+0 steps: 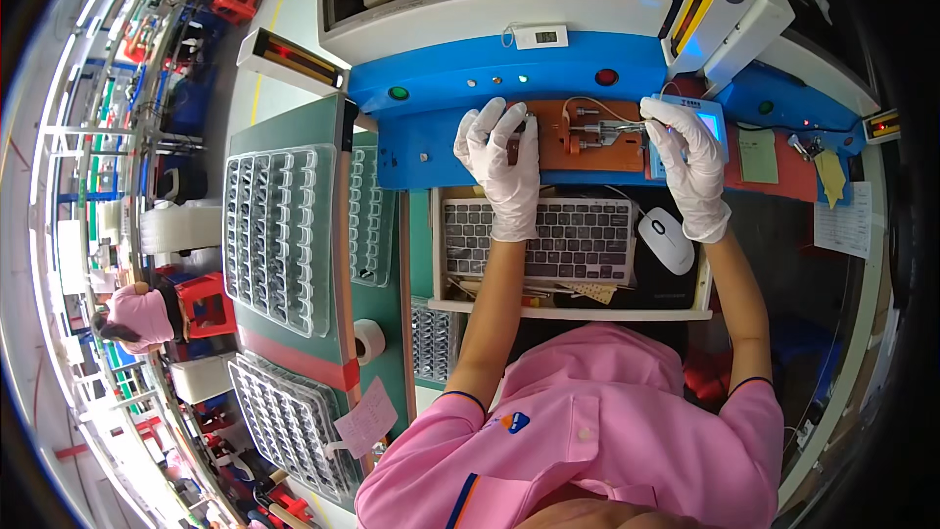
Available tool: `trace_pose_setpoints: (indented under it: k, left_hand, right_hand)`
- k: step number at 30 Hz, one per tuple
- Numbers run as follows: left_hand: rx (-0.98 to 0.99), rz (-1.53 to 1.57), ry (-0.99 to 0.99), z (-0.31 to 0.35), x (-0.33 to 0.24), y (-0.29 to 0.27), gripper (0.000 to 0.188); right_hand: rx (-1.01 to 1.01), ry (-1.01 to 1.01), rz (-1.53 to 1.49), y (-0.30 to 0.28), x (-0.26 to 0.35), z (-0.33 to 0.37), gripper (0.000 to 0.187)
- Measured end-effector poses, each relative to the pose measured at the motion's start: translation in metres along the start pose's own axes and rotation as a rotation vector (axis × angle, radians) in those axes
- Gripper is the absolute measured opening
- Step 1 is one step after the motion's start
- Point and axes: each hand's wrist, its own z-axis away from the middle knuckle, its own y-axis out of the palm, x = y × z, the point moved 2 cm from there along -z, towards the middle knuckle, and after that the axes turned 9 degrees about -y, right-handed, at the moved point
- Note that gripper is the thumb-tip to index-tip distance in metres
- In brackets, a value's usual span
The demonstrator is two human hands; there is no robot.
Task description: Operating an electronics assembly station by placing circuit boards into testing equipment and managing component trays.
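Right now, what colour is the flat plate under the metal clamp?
The plate is orange-brown; see the head view.

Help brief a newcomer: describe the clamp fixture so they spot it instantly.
Find the blue console beyond the keyboard. On it, between the gloved left hand and right hand, sits the clamp fixture. Its orange-brown base with silvery parts stands out from the blue.

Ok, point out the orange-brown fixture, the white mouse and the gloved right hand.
Orange-brown fixture (593, 162): head view, bare lower part of its base.
White mouse (667, 242): head view, middle of its shell.
Gloved right hand (693, 159): head view, middle of the glove.
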Motion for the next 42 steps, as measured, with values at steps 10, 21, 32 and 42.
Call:
trace_pose_setpoints:
  k: [10, 21, 32, 42]
  left_hand:
    - [-0.068, -0.037, -0.134, -0.007, -0.021, 0.0, 0.032]
    - [-0.062, -0.09, -0.021, -0.004, -0.023, -0.005, 0.031]
    - [-0.041, -0.209, -0.069, 0.0, -0.028, -0.003, 0.029]
    - [-0.045, -0.283, -0.059, 0.006, -0.019, 0.0, 0.026]
  right_hand:
    - [-0.197, 0.137, -0.318, 0.027, -0.007, -0.005, 0.024]
    - [0.006, -0.119, -0.108, -0.003, 0.023, -0.043, 0.02]
    - [-0.445, -0.058, 0.843, -0.271, -0.189, -0.211, 0.021]
    - [0.119, 0.255, 1.136, -0.283, -0.28, -0.203, 0.038]
